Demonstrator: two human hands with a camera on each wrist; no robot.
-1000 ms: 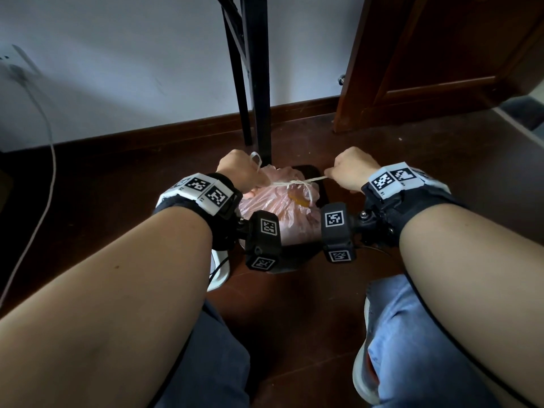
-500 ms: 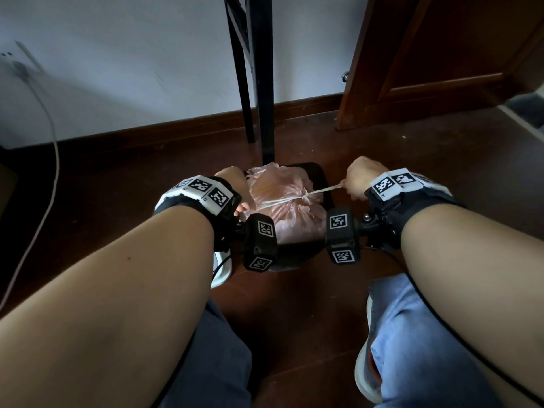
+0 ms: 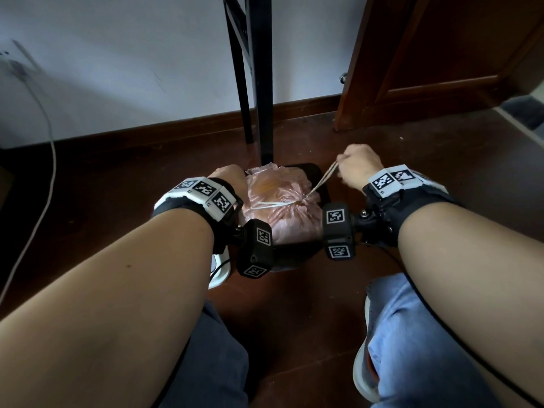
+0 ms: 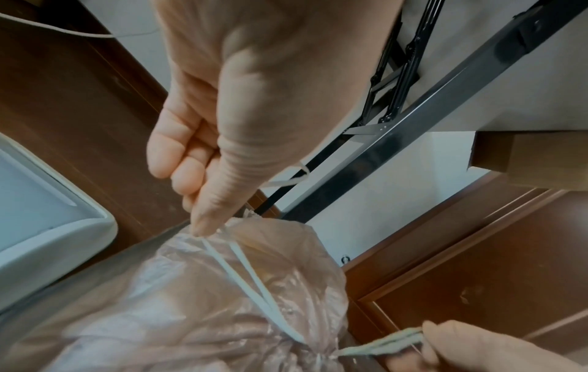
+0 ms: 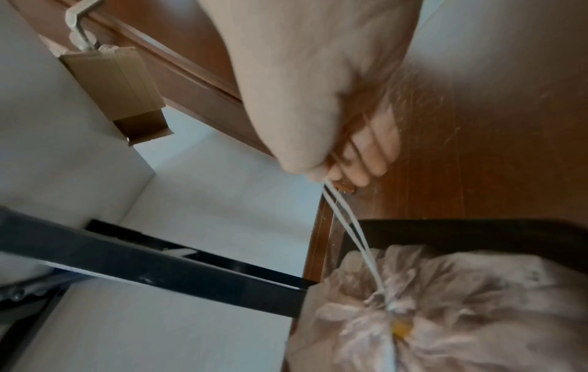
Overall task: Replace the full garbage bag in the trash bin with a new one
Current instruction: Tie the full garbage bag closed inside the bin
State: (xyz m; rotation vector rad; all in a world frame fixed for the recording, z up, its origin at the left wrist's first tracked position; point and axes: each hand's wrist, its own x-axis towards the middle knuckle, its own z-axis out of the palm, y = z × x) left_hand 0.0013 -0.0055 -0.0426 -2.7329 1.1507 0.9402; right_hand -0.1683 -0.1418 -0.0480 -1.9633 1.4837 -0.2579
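Note:
A full pink garbage bag (image 3: 282, 201) (image 4: 197, 302) (image 5: 445, 314) sits in a small black trash bin (image 3: 319, 175) (image 5: 477, 231) on the floor. Its mouth is gathered shut by a white drawstring (image 3: 319, 184) (image 4: 251, 279) (image 5: 350, 234). My left hand (image 3: 226, 175) (image 4: 203, 201) pinches one end of the drawstring at the bag's left side. My right hand (image 3: 357, 167) (image 5: 337, 171), up and to the right of the bin, grips the other end and holds it taut. The knot sits on the bag's right part.
Black metal table legs (image 3: 262, 83) stand just behind the bin. A brown door (image 3: 441, 54) is at the back right, a white cable (image 3: 44, 160) hangs at the left. A white lid-like piece (image 4: 41, 201) lies left of the bin. My knees are below.
The right hand has pulled its drawstring end up and farther right. The left hand stays by the bag's left side. The bag's mouth is drawn tighter.

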